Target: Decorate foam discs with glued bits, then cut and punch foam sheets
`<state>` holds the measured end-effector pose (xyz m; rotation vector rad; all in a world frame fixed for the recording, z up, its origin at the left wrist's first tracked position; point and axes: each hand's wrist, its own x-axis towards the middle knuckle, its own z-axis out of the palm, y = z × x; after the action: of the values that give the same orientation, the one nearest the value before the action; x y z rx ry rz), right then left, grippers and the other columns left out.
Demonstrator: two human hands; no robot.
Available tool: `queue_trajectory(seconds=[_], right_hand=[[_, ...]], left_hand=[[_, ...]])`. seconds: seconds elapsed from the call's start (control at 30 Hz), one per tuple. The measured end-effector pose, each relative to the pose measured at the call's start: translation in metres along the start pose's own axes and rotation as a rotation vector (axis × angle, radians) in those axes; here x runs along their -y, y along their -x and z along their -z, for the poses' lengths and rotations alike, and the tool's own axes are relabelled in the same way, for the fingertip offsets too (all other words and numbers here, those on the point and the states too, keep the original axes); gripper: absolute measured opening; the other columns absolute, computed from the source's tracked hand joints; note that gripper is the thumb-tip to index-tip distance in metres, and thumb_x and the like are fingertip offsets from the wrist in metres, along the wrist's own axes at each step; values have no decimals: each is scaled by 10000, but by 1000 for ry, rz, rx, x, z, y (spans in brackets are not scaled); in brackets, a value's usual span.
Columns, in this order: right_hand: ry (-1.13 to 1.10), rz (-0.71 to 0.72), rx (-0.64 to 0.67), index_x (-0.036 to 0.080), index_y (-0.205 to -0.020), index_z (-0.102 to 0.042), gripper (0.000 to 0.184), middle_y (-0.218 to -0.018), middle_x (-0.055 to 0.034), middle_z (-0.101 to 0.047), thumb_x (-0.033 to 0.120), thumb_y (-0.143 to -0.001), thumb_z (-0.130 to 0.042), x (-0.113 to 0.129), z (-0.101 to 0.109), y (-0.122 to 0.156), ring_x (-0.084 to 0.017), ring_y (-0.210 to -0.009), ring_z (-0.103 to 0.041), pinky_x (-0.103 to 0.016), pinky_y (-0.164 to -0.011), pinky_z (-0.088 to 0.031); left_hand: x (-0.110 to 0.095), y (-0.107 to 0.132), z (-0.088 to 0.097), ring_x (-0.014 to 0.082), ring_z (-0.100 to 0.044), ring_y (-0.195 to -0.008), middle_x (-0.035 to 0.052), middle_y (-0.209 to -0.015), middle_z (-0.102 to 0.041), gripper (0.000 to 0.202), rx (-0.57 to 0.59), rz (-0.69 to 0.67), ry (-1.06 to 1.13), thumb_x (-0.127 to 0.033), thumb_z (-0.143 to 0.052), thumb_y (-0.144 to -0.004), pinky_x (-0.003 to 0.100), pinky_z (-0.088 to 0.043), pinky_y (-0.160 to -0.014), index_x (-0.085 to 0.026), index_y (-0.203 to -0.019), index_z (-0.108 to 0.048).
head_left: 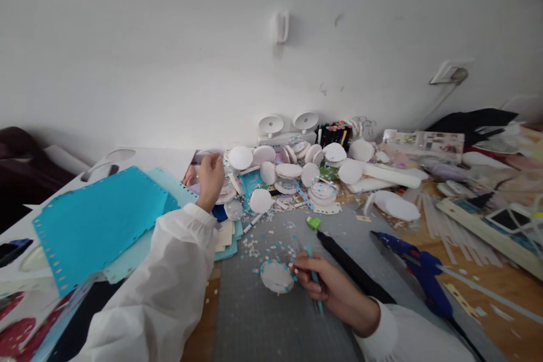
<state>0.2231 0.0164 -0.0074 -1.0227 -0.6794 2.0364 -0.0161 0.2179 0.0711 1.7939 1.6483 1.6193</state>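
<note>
One round white disc [276, 278], blue bits on its rim, lies on the grey mat [250, 328] beside the right hand [337, 293], which grips a pale-blue stick [314, 276]; whether the curled left hand [210, 181] holds something, I cannot tell.

There's the disc [276, 278] over your mat [246, 319], your right grip [328, 287] at its right edge, glue gun [419, 264] farther right, sheets [110, 220] left, markers [335, 134] behind by the wall [169, 68]!
</note>
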Motion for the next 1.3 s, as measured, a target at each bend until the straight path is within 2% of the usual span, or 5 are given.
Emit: queue_trajectory(seconds=[0.3,0.6,0.83,1.03,1.3], right_hand=[[13,-16,-16,146,-659,-551,310,-493,76,-421,387,-623,-741,1,-1,0,-8,-361,-231,-202,-363,-42],[30,-12,-55,148,-621,-535,309,-469,80,-401,384,-606,-734,2,-5,1,-10,-358,-235,-205,-363,-57],[-4,-31,-38,142,-629,-554,305,-454,80,-404,375,-597,-747,2,-3,-1,-10,-347,-239,-201,-353,-46],[-84,-25,-11,120,-657,-591,273,-489,67,-448,329,-611,-761,0,2,0,-2,-359,-252,-177,-348,-52],[-260,2,13,117,-628,-576,225,-471,73,-423,275,-628,-735,-3,16,-7,4,-347,-200,-157,-321,-89]], left_hand=[[-19,13,-55,214,-611,-993,69,-992,-659,95,685,-511,-516,-200,-601,-872,400,-493,-909,-136,-920,-652],[-8,-18,-69,238,-585,-1080,99,-1224,-577,323,630,-437,-707,-323,-577,-919,463,-498,-913,-147,-1189,-564],[-20,-43,-41,319,-613,-1023,137,-916,-667,154,425,-212,-429,-243,-542,-867,496,-481,-897,-106,-882,-613],[-55,-18,16,188,-694,-860,91,-986,-693,296,361,-167,-40,-356,-386,-963,352,-592,-741,-139,-1126,-503],[-82,96,104,250,-574,-1211,128,-1164,-670,210,512,-781,145,-75,-563,-887,429,-498,-1005,-176,-1058,-630]])
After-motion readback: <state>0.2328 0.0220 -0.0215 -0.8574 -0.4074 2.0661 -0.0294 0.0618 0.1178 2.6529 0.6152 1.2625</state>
